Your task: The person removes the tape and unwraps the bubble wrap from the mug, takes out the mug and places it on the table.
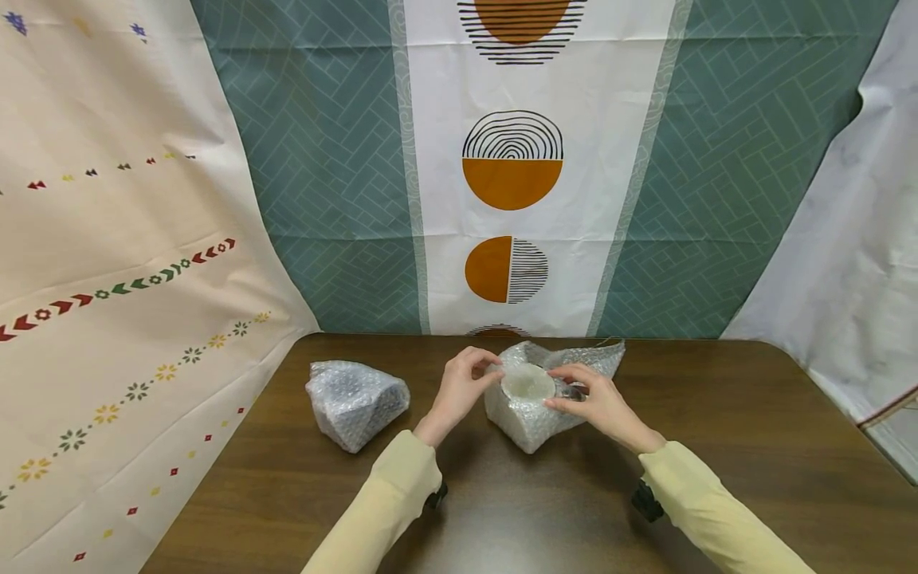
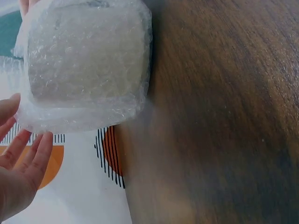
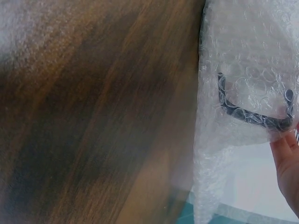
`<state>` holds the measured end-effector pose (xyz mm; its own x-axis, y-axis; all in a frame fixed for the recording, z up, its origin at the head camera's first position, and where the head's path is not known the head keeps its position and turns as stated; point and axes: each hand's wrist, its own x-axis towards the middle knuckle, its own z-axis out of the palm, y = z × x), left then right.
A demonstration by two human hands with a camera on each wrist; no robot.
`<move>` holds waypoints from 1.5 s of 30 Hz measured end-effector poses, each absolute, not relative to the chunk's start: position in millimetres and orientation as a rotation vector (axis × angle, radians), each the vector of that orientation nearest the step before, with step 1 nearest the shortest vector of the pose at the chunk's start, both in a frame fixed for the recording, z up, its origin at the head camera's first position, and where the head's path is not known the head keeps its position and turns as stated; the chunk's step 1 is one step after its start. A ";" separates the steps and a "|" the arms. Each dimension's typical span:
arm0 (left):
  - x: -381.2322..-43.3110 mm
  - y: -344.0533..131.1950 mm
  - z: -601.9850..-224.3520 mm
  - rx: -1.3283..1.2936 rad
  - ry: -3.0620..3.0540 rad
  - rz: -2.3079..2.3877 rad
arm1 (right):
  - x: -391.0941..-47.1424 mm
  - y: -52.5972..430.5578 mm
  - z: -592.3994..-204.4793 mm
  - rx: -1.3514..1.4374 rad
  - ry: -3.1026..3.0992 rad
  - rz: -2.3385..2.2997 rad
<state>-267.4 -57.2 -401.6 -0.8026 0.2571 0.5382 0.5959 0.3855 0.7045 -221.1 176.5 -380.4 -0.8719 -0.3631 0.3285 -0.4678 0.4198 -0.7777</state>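
Note:
A pale mug (image 1: 528, 383) with a dark handle (image 3: 254, 117) sits in a sheet of bubble wrap (image 1: 527, 426), its round opening showing at the top. My left hand (image 1: 462, 388) holds the wrap's left edge, thumb and forefinger close to the rim. In the left wrist view, its fingertips (image 2: 44, 137) meet the upper border of the sheet. On the other side, my right hand (image 1: 591, 399) grips the wrap beside the handle, with thumb and forefinger spread near the rim. Clear plastic covers the handle in the right wrist view.
Another bubble-wrapped bundle (image 1: 355, 402) lies on the left of the brown wooden table (image 1: 717, 422). A loose flap of wrap (image 1: 598, 359) sticks out behind my right hand. Patterned cloth (image 1: 330, 159) hangs at the table's back edge.

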 end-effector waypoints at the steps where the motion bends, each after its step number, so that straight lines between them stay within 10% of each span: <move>1: -267.4 -57.6 -401.4 -0.733 -2.309 -1.387 | -221.0 176.5 -380.3 0.751 -2.554 1.458; 45: -277.5 -69.2 -418.8 -0.439 -2.319 -1.600 | -227.0 178.7 -390.6 0.757 -2.521 1.492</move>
